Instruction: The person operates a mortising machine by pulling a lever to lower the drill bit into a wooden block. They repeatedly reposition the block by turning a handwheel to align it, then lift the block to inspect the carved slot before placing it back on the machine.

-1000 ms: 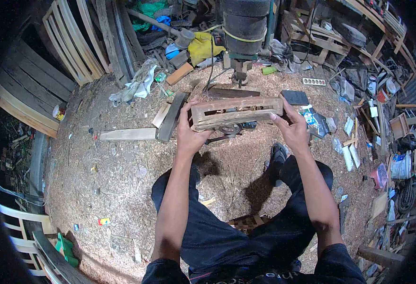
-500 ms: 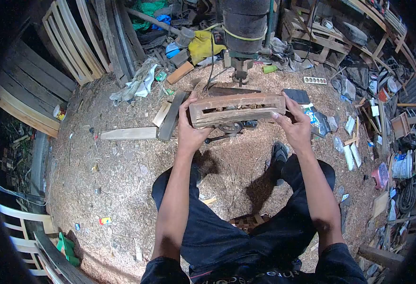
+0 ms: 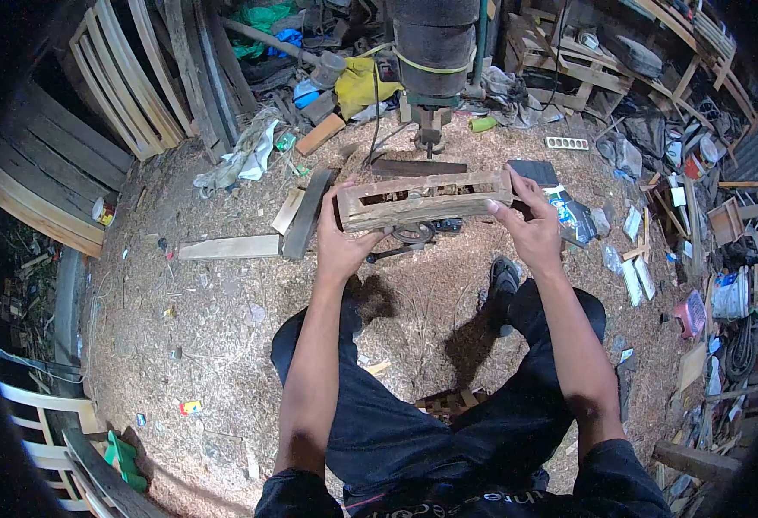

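Between my two hands is a long wooden block point(image 3: 426, 208) with a slot cut along it, held roughly level in front of the drill press. My left hand point(image 3: 342, 239) grips its left end, thumb and fingers wrapped round the edge. At the right end, my right hand point(image 3: 532, 226) is closed on it, the thumb pressed on the near side. Rough, dark grain shows along the lower face. Some of the fingers are hidden behind the wood. Beneath the block, a round handwheel point(image 3: 413, 234) of the machine is partly covered.
A drill press point(image 3: 432, 52) with a chuck stands just beyond the block. Loose boards point(image 3: 230, 247) lie on the sawdust floor to the left. A power strip point(image 3: 566, 143) and a yellow cloth point(image 3: 363, 86) lie at the back. Scrap and a pink basket point(image 3: 691, 314) line the right side.
The block has tilted slightly in my hands, so more of its slotted face shows. My hands keep their hold at both ends. The whole view has shifted a little.
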`<state>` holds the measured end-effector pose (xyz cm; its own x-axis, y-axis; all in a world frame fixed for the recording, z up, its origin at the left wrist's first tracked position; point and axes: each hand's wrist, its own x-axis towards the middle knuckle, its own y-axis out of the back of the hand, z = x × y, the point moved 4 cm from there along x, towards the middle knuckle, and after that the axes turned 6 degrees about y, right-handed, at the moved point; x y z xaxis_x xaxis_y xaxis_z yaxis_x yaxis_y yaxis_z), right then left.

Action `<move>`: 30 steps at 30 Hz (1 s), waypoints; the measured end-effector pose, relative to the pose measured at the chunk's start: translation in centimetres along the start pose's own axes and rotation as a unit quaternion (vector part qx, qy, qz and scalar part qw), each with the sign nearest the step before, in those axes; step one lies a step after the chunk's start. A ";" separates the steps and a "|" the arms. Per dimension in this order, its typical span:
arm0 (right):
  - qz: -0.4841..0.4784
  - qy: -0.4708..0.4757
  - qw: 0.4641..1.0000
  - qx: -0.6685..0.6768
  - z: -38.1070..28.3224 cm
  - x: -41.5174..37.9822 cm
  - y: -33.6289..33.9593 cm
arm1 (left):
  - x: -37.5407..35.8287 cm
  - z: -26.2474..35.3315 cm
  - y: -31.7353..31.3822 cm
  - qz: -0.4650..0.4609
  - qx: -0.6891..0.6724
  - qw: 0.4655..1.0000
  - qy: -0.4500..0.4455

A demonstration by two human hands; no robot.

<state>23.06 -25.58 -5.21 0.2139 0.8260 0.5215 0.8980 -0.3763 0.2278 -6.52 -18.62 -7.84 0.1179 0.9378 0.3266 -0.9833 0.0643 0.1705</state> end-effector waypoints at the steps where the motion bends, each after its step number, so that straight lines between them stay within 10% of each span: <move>1: 0.000 -0.003 1.000 0.006 0.0 0.0 0.0 | -0.1 -0.2 0.0 0.002 0.001 1.000 0.013; 15: -0.034 -0.186 0.980 -0.055 14.3 -4.0 -4.4 | 0.9 -9.7 -2.1 -0.115 0.203 0.958 0.169; 30: 0.055 -0.160 0.978 0.119 9.8 -1.8 -3.4 | 2.3 -7.2 -3.9 -0.008 0.046 0.987 0.152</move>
<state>23.40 -21.67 -14.97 0.3891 0.8895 0.2398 0.9189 -0.3932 -0.0324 -3.46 -14.30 -14.43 0.0717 0.9969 0.0308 -0.9631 0.0612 0.2621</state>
